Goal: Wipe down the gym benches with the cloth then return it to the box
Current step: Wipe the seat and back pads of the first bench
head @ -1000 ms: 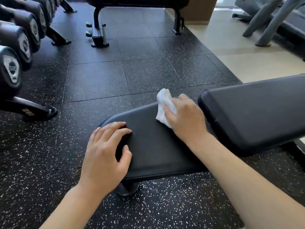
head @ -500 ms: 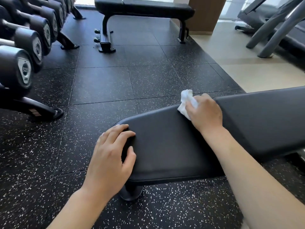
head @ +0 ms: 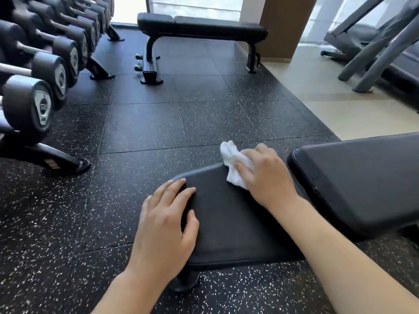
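Note:
A black padded gym bench seat [head: 231, 223] lies right below me, with its raised back pad [head: 362, 184] to the right. My right hand [head: 265, 175] presses a crumpled white cloth [head: 233, 164] onto the far edge of the seat, fingers curled over the cloth. My left hand [head: 165, 227] rests on the seat's left end, fingers spread over the rounded edge. A second black bench [head: 199, 28] stands farther back on the floor. No box is in view.
A rack of black dumbbells [head: 38, 87] runs along the left side, its feet reaching onto the speckled rubber floor [head: 145, 128]. Treadmill frames [head: 376, 53] stand at the back right on a pale floor. A brown pillar [head: 281, 23] rises behind the far bench.
My right hand slid the cloth right along the seat's far edge toward the back pad, then back left. The left hand stayed on the seat end. The view tilted upward.

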A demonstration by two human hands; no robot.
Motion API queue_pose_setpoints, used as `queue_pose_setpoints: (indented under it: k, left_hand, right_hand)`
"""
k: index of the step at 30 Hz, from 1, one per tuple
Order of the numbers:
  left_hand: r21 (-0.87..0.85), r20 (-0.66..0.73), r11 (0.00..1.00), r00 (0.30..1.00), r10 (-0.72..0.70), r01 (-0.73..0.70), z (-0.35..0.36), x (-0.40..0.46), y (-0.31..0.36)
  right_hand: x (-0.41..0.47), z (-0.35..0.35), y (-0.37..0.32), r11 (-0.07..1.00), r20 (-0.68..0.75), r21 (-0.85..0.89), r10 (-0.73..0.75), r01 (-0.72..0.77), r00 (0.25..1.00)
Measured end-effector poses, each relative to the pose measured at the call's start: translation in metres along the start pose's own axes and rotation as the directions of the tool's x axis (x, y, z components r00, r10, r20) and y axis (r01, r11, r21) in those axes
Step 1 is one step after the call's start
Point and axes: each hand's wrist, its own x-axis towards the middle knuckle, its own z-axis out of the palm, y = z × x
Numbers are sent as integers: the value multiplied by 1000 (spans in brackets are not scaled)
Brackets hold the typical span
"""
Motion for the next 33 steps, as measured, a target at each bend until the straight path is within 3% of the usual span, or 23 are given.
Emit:
queue_pose_setpoints:
  k: [3, 7, 10, 14, 18, 21, 25, 29, 33]
  left_hand:
    - [18, -23, 1000, 1000, -7, 7, 4, 0, 2]
    - [50, -101, 998, 995, -19, 25, 11, 3, 2]
    - [93, -141, 994, 989, -50, 64, 17, 7, 11]
    - [160, -111, 972, 982, -155, 171, 23, 7, 24]
    - [223, 8, 952, 976, -219, 212, 10, 9, 36]
    - [347, 188, 920, 947, -259, 183, -4, 18, 42]
    - [409, 297, 892, 896, -330, 193, -24, 28, 53]
    - [417, 277, 879, 889, -365, 231, -22, 47, 65]
    - [388, 204, 883, 910, -362, 264, 3, 57, 73]
  right_hand:
    - [3, 3, 3, 997, 53, -72, 37, -33, 998]
    - [-13, 13, -34, 991, -74, 100, -76, 84, 994]
    - [-20, 22, -48, 978, -106, 132, -149, 163, 983]
    - [-22, 22, -44, 959, -68, 235, -147, 159, 987]
    - [-43, 8, -50, 967, -34, 251, -29, 36, 999]
    - [-54, -1, -57, 972, 42, 227, 55, -63, 998]
    - [-43, -32, -62, 984, 304, 158, 28, -79, 952]
    - [-23, -52, -27, 999, 472, 37, 8, -28, 882]
    - [7, -53, 37, 993, 437, -24, 118, -119, 892]
